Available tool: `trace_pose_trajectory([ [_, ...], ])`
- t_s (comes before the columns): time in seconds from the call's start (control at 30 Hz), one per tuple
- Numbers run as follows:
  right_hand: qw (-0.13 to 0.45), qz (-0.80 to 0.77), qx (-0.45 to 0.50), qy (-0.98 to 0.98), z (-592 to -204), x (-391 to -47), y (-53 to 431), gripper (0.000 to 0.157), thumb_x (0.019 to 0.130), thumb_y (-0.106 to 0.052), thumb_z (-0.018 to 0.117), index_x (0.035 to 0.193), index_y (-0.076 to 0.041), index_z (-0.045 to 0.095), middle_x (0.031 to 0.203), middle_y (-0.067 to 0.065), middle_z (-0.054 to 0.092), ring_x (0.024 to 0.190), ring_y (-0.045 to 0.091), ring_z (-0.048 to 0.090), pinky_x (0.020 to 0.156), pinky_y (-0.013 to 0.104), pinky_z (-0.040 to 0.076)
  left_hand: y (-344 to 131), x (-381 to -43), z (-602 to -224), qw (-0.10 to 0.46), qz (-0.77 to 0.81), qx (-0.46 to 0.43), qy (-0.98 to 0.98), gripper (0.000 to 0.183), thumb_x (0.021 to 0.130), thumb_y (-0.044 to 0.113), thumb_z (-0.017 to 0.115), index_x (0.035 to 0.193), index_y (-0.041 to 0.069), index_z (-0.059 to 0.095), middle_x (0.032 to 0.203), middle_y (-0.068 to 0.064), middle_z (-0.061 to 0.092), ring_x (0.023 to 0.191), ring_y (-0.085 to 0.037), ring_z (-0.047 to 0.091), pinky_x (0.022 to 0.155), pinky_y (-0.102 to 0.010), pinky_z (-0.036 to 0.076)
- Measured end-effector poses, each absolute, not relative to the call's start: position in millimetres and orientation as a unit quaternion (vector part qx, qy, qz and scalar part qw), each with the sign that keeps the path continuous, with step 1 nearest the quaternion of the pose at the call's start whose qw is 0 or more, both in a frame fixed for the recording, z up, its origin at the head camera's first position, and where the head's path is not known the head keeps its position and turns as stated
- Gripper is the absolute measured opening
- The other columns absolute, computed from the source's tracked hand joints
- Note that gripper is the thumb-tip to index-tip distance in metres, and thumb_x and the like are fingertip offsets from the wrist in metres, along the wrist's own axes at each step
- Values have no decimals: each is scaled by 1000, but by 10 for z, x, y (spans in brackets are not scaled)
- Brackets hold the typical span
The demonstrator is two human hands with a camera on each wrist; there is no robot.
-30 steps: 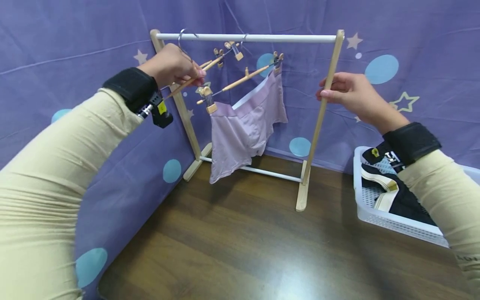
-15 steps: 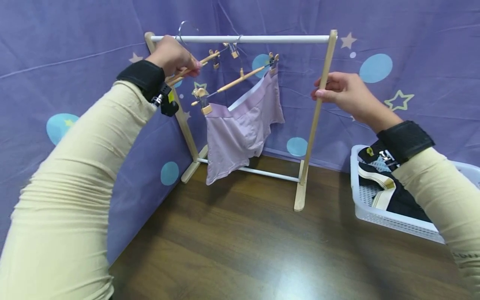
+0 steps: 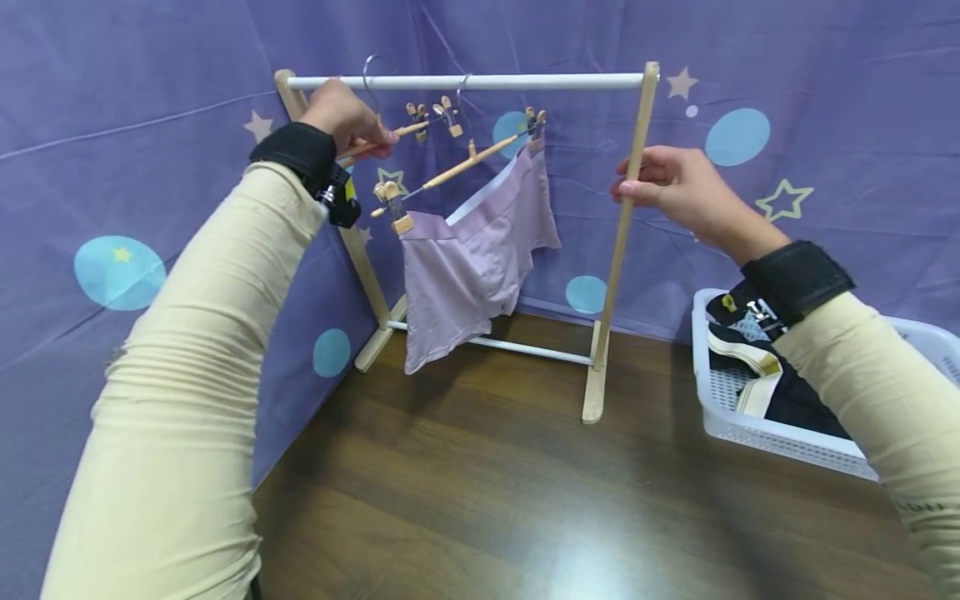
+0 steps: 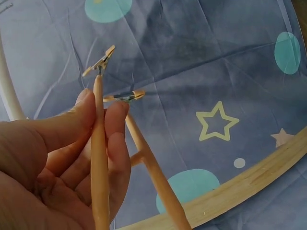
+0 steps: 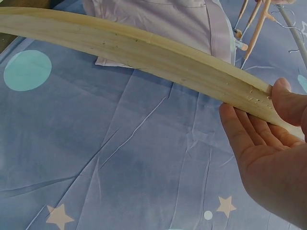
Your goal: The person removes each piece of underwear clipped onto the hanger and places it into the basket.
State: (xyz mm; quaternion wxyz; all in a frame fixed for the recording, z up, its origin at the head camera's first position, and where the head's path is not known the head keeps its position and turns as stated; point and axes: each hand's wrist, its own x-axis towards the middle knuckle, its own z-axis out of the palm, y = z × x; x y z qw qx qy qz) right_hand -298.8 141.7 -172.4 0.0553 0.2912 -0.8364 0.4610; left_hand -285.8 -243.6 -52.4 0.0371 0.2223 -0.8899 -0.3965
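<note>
In the head view my left hand (image 3: 348, 121) is up at the left end of the rack's white rail (image 3: 555, 82). Its thumb and fingers pinch the bar of a wooden clip hanger (image 4: 99, 158), whose metal hook (image 3: 367, 71) shows at the rail. A second hanger bar (image 4: 153, 165) lies just behind those fingers in the left wrist view. Lilac boxer briefs (image 3: 472, 258) hang clipped to another hanger (image 3: 457, 168) on the rail. My right hand (image 3: 675, 183) grips the rack's right wooden post (image 3: 624, 225) between thumb and fingers.
A white perforated basket (image 3: 780, 446) with black clothing (image 3: 802, 396) in it stands right of the rack, under my right forearm. The rack's foot (image 3: 594, 396) rests on the brown wooden table (image 3: 465, 500). A purple patterned cloth (image 3: 847, 108) closes off the back and left side.
My left hand and its hanger have moved right along the rail; the hook rose above the rail, then came lower. My right hand keeps its grip on the post. The head view has shifted slightly.
</note>
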Motion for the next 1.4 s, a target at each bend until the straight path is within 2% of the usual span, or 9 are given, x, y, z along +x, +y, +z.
trace_pose_trajectory([
  [0.1, 55, 462, 291, -836, -1718, -2988, 1404, 21, 96, -20, 59, 112, -5, 60, 93, -5, 69, 95, 10, 65, 97, 36, 56, -2461, -2861, -532, 37, -381, 219, -898, 25, 81, 12, 77, 82, 6, 53, 29, 5, 58, 36, -6, 61, 38, -15, 52],
  [0.27, 55, 457, 290, -839, -1711, -2988, 1392, 23, 97, -20, 58, 113, -4, 59, 93, -5, 69, 96, 10, 65, 100, 43, 53, -2478, -2859, -556, 29, -374, 210, -903, 31, 81, 11, 77, 57, 10, 57, 29, 5, 58, 36, -5, 60, 36, -14, 50],
  [0.47, 57, 455, 287, -841, -1708, -2986, 1393, 24, 97, -22, 58, 114, -4, 59, 94, -5, 69, 96, 11, 65, 101, 50, 50, -2452, -2872, -606, 18, -397, 217, -892, 22, 82, 10, 76, 82, 5, 54, 31, 2, 60, 38, -6, 62, 39, -15, 54],
  [0.63, 56, 458, 285, -840, -1717, -2984, 1387, 25, 96, -22, 59, 114, -4, 59, 95, -1, 69, 97, 12, 64, 102, 52, 49, -2450, -2859, -626, 3, -441, 212, -872, 17, 83, 3, 71, 83, 2, 54, 33, -3, 61, 39, -11, 64, 41, -18, 57],
  [0.73, 56, 461, 283, -839, -1719, -2984, 1384, 25, 97, -21, 59, 114, -3, 59, 95, 0, 69, 97, 12, 64, 102, 54, 47, -2448, -2860, -622, -7, -453, 205, -868, 17, 84, 1, 70, 76, 1, 55, 35, -5, 62, 40, -12, 65, 42, -19, 59],
  [0.87, 54, 468, 283, -836, -1719, -2982, 1390, 25, 96, -21, 59, 114, -3, 59, 95, 1, 69, 98, 14, 64, 102, 55, 46, -2443, -2875, -596, -24, -450, 194, -871, 31, 86, 2, 69, 56, 3, 58, 36, -5, 63, 40, -13, 64, 42, -20, 59],
  [1.07, 52, 475, 285, -831, -1732, -2987, 1389, 25, 95, -20, 61, 113, -3, 59, 93, -3, 69, 97, 13, 65, 102, 51, 48, -2439, -2891, -565, -61, -445, 184, -874, 38, 89, 4, 65, 52, 4, 57, 37, -4, 63, 40, -12, 64, 40, -20, 57],
  [1.23, 53, 481, 290, -826, -1737, -2996, 1366, 28, 95, -19, 61, 115, 1, 59, 90, -6, 70, 94, 10, 65, 98, 39, 54, -2464, -2910, -537, -107, -400, 189, -890, 38, 92, 12, 62, 55, 8, 57, 41, 1, 64, 44, -8, 63, 44, -17, 56],
  [1.4, 52, 480, 293, -825, -1735, -2998, 1351, 28, 95, -19, 60, 115, 1, 59, 91, -5, 70, 95, 10, 65, 97, 37, 55, -2489, -2957, -461, -198, -281, 179, -922, 31, 97, 26, 53, 69, 12, 55, 63, 8, 60, 59, -3, 57, 60, -14, 53],
])
